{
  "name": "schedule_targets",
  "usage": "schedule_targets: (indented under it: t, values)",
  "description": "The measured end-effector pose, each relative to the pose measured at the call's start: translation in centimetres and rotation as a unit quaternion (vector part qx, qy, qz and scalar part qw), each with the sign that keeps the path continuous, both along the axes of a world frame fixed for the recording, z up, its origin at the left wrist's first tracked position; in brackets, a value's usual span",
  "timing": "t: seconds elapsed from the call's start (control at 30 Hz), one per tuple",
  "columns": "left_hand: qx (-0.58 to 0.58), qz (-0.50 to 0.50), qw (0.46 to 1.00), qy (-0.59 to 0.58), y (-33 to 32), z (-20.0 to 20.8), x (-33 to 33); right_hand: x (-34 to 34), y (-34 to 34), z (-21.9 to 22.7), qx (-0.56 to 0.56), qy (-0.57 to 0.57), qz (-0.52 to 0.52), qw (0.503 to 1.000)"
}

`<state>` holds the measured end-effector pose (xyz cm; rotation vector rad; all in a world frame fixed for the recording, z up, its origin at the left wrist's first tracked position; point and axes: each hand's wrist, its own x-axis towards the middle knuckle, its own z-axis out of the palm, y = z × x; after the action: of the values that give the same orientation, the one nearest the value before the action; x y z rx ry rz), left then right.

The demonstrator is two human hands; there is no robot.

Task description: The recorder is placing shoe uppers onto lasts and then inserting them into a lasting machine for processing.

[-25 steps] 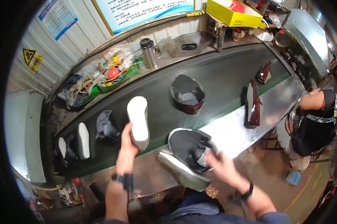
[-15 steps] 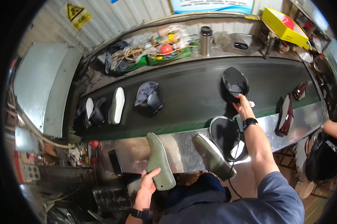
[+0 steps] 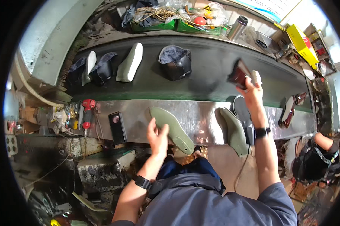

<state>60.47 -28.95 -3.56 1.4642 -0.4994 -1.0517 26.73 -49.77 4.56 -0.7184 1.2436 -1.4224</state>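
Note:
Below my left hand (image 3: 157,138) lies a green shoe last (image 3: 175,132), sole side up on the metal ledge, its heel end over the front edge. The thumb and fingers of that hand are apart at the last's side; I cannot tell whether they touch it. Over the belt, my right hand (image 3: 253,97) grips a shiny dark red shoe upper (image 3: 239,74), slightly blurred. A white wrap or small white piece (image 3: 256,77) shows at its fingers. Beneath the right hand, a second green last (image 3: 234,132) leans beside a black oval pad (image 3: 239,107).
The dark belt (image 3: 211,71) carries a fleece-lined black boot upper (image 3: 175,64), pale lasts (image 3: 130,63) and dark red uppers (image 3: 288,111). A phone (image 3: 117,128) and red power drill (image 3: 88,113) lie left. A co-worker's arm (image 3: 324,142) is at right.
My left hand has loosened from the green last, which now lies on the ledge. The black upper at my right hand is no longer seen; a dark red one is held. The view has shifted.

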Motion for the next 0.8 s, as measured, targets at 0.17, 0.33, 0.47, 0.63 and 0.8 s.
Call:
schedule_targets:
  t: [0.17,0.33,0.47,0.63,0.8]
  values:
    - [0.03,-0.161,0.823,0.543,-4.7,3.3,6.5,8.8,18.6,3.4,-0.154,0.434,0.329,0.825]
    - [0.159,-0.271,0.894,0.319,-4.8,0.6,8.5,11.1,27.7,-2.0,-0.336,0.565,0.42,0.626]
    - [0.098,-0.131,0.985,-0.064,-7.2,-2.5,9.1,12.4,28.4,-6.8,-0.312,0.527,0.428,0.664]
    - [0.107,-0.046,0.934,-0.338,-9.1,-5.6,9.4,16.0,25.3,-9.2,-0.196,0.419,0.265,0.846]
    - [0.201,-0.081,0.937,-0.274,-6.0,-5.9,9.5,12.8,26.3,-12.0,-0.184,0.349,0.343,0.853]
